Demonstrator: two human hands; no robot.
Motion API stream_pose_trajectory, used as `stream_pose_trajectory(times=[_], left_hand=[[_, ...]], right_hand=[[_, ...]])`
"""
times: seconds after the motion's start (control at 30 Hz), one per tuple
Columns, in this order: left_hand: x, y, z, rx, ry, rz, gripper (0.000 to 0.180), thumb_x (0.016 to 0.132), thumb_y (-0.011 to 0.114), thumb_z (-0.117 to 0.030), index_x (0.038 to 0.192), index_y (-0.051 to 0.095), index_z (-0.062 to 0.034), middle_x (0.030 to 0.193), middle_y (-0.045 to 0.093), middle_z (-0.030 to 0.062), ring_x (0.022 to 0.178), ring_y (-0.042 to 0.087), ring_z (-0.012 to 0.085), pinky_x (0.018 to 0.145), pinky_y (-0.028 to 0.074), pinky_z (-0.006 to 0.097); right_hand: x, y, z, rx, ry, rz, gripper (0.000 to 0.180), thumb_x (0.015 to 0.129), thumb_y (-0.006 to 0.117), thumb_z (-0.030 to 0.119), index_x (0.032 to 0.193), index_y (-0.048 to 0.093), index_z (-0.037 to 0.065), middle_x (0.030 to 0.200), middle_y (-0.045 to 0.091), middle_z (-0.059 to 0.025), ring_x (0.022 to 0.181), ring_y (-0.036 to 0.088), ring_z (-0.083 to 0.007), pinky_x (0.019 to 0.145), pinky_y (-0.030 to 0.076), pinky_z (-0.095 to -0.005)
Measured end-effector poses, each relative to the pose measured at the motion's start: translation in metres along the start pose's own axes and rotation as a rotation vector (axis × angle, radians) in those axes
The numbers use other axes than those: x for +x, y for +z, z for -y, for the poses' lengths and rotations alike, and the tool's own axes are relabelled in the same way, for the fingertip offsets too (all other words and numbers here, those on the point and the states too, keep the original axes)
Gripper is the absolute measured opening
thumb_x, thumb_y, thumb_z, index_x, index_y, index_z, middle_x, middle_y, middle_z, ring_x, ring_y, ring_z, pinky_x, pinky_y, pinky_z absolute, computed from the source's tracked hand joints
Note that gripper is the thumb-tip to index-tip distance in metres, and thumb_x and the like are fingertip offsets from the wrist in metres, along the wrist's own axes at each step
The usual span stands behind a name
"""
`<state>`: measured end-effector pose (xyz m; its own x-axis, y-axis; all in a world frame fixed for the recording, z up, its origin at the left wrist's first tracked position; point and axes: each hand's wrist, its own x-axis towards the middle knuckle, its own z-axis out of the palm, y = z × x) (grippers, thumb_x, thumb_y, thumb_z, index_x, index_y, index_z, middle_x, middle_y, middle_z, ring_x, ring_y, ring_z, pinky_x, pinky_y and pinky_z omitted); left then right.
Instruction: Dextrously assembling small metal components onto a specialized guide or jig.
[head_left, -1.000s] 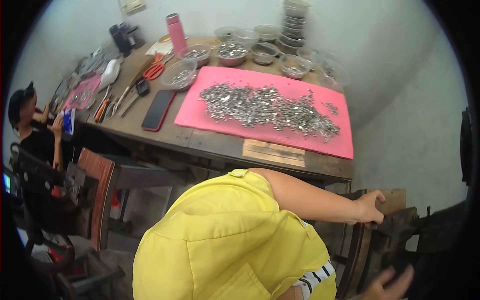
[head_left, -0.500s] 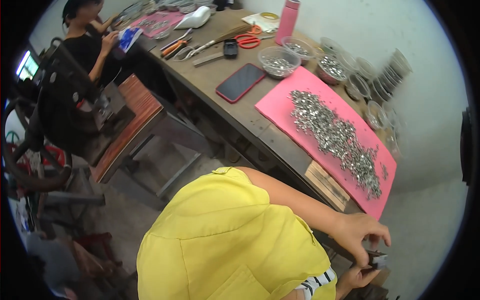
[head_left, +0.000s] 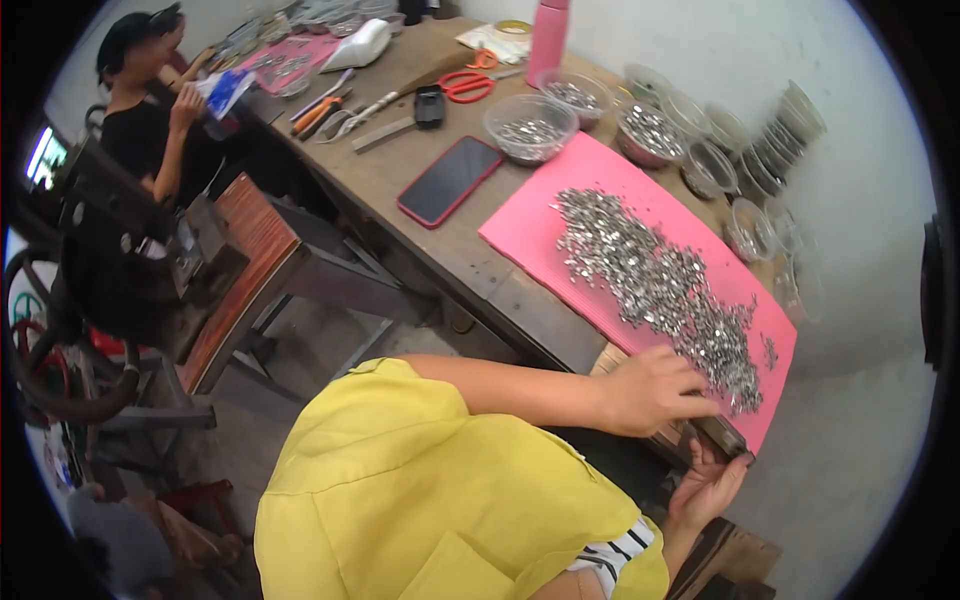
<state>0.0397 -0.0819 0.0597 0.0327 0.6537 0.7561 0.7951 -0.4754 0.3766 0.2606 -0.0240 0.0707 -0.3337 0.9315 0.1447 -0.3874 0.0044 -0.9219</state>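
Observation:
A heap of small shiny metal pieces lies spread over a pink ribbed mat. My left hand is at the heap's near edge, its fingers bent down and closed; whatever is between their tips is hidden. Just beneath it, my right hand is turned palm up at the mat's near corner. Its thumb and fingers grip a small dark block with a greyish end, just under my left fingertips.
On the bench stand clear tubs of metal pieces, stacked empty tubs, a pink bottle, a phone and red scissors. A hand-wheel press is at left. Two people sit beyond it.
Both my hands have moved up and left, from beside the mat's corner to its near edge. My left hand has come off the block and reached the heap; the block's tilt has changed.

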Motion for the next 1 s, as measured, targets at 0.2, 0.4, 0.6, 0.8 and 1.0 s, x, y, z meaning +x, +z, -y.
stream_pose_trajectory(times=[0.2,0.4,0.6,0.8,1.0], left_hand=[[-0.016,0.001,0.017,-0.046,-0.080,0.082,0.039,0.085,0.064,-0.014,0.124,0.070,-0.0176,0.120,0.069,0.0066,0.108,0.066,0.0253,0.092,0.049,0.042],[-0.033,-0.019,0.033,-0.313,-0.130,0.049,0.034,0.088,0.066,0.002,0.120,0.057,-0.0061,0.130,0.066,0.0251,0.113,0.067,0.0427,0.098,0.052,0.050],[-0.069,-0.032,0.032,-0.623,-0.335,-0.156,0.040,0.100,0.050,0.007,0.136,0.037,-0.0062,0.137,0.057,0.0270,0.127,0.061,0.0348,0.106,0.049,0.045],[-0.082,-0.075,0.041,-0.875,-0.754,-0.527,0.048,0.111,0.048,-0.023,0.151,0.027,-0.0081,0.130,0.063,0.0256,0.120,0.064,0.0391,0.105,0.051,0.050],[-0.085,-0.092,0.033,-0.873,-0.822,-0.589,0.045,0.109,0.050,-0.011,0.148,0.028,-0.0052,0.125,0.063,0.0227,0.114,0.068,0.0337,0.099,0.053,0.044]], right_hand=[[0.006,-0.008,-0.015,0.090,0.148,0.022,0.043,0.113,0.040,0.040,0.140,0.050,0.008,0.126,0.068,-0.0137,0.101,0.073,-0.0283,0.081,0.063,-0.0421],[0.007,-0.031,-0.031,-0.415,0.141,0.011,0.030,0.109,0.049,0.030,0.113,0.062,0.003,0.110,0.062,-0.0053,0.105,0.057,-0.0153,0.095,0.044,-0.0324],[0.019,-0.014,-0.021,-0.971,-0.283,0.014,0.024,0.104,0.053,0.021,0.097,0.062,0.000,0.132,0.060,-0.0177,0.116,0.056,-0.0290,0.101,0.041,-0.0395],[0.022,-0.016,-0.039,-1.340,-0.324,0.038,0.021,0.098,0.059,0.021,0.091,0.060,0.002,0.141,0.055,-0.0216,0.127,0.046,-0.0402,0.108,0.032,-0.0513],[0.023,-0.014,-0.040,-1.365,-0.311,0.026,0.026,0.100,0.060,0.027,0.090,0.056,0.002,0.143,0.054,-0.0205,0.128,0.045,-0.0395,0.106,0.031,-0.0521]])
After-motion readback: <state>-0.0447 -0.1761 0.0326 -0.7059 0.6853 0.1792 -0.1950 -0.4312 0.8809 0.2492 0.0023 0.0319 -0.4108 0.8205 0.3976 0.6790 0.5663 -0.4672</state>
